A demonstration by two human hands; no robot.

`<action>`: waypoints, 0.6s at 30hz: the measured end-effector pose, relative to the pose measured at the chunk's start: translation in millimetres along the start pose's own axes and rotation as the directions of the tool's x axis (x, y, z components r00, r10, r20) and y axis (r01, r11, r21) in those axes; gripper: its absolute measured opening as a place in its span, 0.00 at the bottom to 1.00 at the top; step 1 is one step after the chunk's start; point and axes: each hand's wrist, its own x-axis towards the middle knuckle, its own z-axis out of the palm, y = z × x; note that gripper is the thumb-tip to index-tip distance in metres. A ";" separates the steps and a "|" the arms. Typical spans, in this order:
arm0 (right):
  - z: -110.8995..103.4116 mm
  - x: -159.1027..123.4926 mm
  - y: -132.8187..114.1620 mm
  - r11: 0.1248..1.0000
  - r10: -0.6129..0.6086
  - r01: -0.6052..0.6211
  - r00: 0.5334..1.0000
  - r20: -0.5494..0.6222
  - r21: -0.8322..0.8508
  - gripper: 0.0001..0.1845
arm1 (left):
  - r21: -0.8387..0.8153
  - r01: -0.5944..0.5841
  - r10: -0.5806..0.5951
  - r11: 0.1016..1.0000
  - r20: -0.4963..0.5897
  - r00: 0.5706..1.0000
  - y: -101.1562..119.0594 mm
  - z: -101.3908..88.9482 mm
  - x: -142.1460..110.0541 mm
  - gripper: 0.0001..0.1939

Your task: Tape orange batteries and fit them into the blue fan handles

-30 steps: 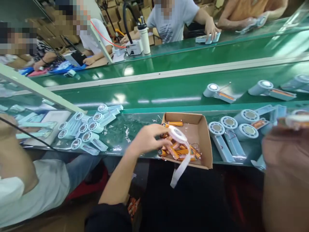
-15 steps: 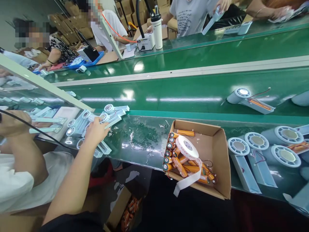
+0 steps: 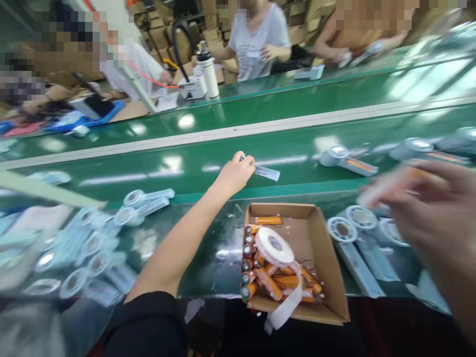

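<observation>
My left hand (image 3: 237,173) is over the green belt, fingers closed around a light-blue fan housing; its handle (image 3: 267,172) sticks out to the right, the round head mostly hidden by my hand. At the right, my right hand (image 3: 427,208) is smeared by motion above several housings with round ring heads (image 3: 342,229). A pale, blurred shape lies along its fingers; I cannot tell whether it is held. Between my hands stands a cardboard box (image 3: 330,263) of orange wired battery cells (image 3: 269,283), with a white sticker roll (image 3: 275,246) on top.
A heap of light-blue housings (image 3: 98,263) lies at the left. More housings with orange cells in their handles (image 3: 359,166) sit on the belt (image 3: 208,158) at right. A slanted pale post (image 3: 55,191) stands at left. People work across the line beside a white bottle (image 3: 209,74).
My left hand has moved right from the left heap to above the belt, carrying a housing. My right hand has come into view at the right. The view has shifted.
</observation>
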 end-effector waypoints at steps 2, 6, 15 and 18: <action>14.7 20.4 2.1 0.997 -0.019 0.022 0.999 0.033 -0.077 0.25 | -0.037 -0.089 0.091 0.995 0.051 0.995 6.2 2.1 48.6 0.24; 48.5 76.9 48.5 0.960 0.178 -0.109 0.949 0.261 -0.256 0.18 | -0.127 -0.182 0.203 0.975 0.180 0.962 -8.9 8.8 105.5 0.09; 91.2 107.0 97.1 0.427 0.408 0.418 0.703 0.583 -0.802 0.13 | -0.158 0.025 0.001 0.987 0.160 0.987 -15.2 22.9 117.3 0.16; 98.1 106.6 93.2 0.295 0.504 0.524 0.625 0.596 -0.799 0.15 | -0.186 0.050 -0.026 0.981 0.133 0.991 -8.9 29.0 122.1 0.14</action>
